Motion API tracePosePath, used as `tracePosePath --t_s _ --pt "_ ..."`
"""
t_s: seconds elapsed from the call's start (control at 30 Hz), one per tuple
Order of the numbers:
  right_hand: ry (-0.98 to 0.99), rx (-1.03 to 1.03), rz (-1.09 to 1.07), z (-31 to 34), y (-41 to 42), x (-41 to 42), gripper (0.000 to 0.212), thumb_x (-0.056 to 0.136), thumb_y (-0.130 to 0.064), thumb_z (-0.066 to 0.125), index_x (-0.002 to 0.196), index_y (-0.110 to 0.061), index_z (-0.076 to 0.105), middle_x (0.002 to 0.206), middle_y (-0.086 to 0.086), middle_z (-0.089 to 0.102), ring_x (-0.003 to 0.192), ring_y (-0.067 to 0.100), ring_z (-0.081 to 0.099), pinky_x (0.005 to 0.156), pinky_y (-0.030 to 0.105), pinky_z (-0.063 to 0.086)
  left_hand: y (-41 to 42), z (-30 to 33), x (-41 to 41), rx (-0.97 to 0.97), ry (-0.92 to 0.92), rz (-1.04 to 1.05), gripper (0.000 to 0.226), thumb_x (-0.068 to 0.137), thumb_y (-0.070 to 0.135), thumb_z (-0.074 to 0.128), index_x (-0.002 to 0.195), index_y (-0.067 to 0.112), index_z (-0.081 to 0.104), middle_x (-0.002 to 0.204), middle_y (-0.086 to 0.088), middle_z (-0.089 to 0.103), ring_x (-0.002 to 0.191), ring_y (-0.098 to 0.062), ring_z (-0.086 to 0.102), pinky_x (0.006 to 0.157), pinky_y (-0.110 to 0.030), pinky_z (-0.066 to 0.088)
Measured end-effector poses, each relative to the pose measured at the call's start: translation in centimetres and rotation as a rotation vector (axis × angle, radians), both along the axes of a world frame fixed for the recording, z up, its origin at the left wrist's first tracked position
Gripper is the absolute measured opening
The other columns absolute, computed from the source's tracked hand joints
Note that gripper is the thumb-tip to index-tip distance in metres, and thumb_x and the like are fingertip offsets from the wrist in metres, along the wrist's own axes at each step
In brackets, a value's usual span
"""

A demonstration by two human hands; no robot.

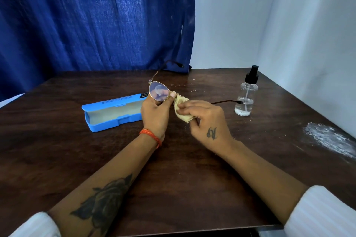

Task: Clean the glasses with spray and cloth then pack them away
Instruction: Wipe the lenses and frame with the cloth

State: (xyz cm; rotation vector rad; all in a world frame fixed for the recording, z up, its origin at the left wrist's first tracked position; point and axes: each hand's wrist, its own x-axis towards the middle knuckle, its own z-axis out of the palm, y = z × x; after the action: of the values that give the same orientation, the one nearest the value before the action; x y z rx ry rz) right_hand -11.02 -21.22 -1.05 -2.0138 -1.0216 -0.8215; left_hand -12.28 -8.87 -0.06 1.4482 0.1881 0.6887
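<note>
My left hand (pixel 156 109) pinches the glasses (pixel 159 91) by the bridge, above the middle of the table. One thin-rimmed lens shows clearly, and its temple arm points back toward the curtain. My right hand (pixel 207 119) grips a small yellow cloth (pixel 182 109) wrapped around the other lens, which is hidden. The second temple arm runs right toward the spray bottle (pixel 245 94). That clear bottle with a black pump stands upright at the right. The blue glasses case (pixel 113 111) lies open to the left of my hands.
The dark wooden table (pixel 183 179) has a patch of white powder (pixel 329 138) near its right edge and scattered crumbs. A blue curtain (pixel 92 17) hangs behind the table, and a white wall (pixel 269 15) stands to the right.
</note>
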Motion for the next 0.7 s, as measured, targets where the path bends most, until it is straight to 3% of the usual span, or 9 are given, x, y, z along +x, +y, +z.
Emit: tracePosePath --t_s 0.2,0.3,0.4,0.5,0.63,0.7 --pt "-0.059 -0.066 -0.029 0.41 -0.55 -0.19 0.027 0.05 0.009 0.049 0.063 0.0 0.071 0.076 0.011 0.074 0.074 0.028 0.07 0.069 0.036 0.058 0.19 0.0 0.09 0.012 0.007 0.004 0.008 0.081 0.01 0.066 0.089 0.009 0.065 0.089 -0.01 0.066 0.092 -0.022 0.062 0.092 -0.047 0.05" --pt "-0.07 -0.095 -0.112 0.5 -0.65 -0.23 0.023 0.052 0.009 0.053 0.066 0.002 0.07 0.072 0.014 0.072 0.07 0.032 0.067 0.062 0.038 0.058 0.15 0.06 0.0 0.031 -0.002 -0.008 0.007 0.081 0.009 0.066 0.084 0.015 0.063 0.088 -0.009 0.067 0.093 -0.024 0.063 0.092 -0.048 0.05" --pt "-0.081 -0.061 -0.158 0.36 -0.23 -0.33 0.031 0.059 0.014 0.056 0.083 0.0 0.07 0.082 0.015 0.07 0.077 0.032 0.066 0.07 0.035 0.056 0.0 0.14 -0.1 0.048 -0.012 -0.017 0.007 0.081 0.009 0.066 0.082 0.014 0.062 0.097 -0.026 0.067 0.099 -0.038 0.062 0.092 -0.053 0.048" --pt "-0.032 -0.002 -0.139 0.12 0.06 -0.12 0.036 0.064 0.016 0.055 0.092 -0.001 0.07 0.094 0.015 0.07 0.089 0.031 0.065 0.08 0.035 0.053 -0.11 0.08 -0.08 0.064 -0.006 -0.006 0.011 0.081 0.011 0.067 0.077 0.019 0.061 0.097 -0.028 0.066 0.098 -0.04 0.062 0.091 -0.054 0.048" --pt "-0.047 -0.02 0.008 -0.02 -0.17 0.0 0.034 0.058 0.017 0.059 0.082 -0.003 0.073 0.095 0.01 0.072 0.093 0.024 0.066 0.087 0.032 0.05 0.18 -0.13 0.15 0.013 -0.006 -0.003 0.009 0.081 0.009 0.067 0.078 0.015 0.061 0.093 -0.025 0.065 0.097 -0.04 0.062 0.092 -0.051 0.048" --pt "-0.079 -0.075 0.053 0.23 -0.5 0.02 0.032 0.053 0.015 0.057 0.074 -0.004 0.073 0.092 0.008 0.073 0.091 0.023 0.067 0.085 0.031 0.051 0.31 -0.17 0.25 -0.021 -0.022 -0.029 0.011 0.081 0.006 0.065 0.078 0.015 0.061 0.087 -0.017 0.066 0.088 -0.03 0.064 0.088 -0.044 0.051"
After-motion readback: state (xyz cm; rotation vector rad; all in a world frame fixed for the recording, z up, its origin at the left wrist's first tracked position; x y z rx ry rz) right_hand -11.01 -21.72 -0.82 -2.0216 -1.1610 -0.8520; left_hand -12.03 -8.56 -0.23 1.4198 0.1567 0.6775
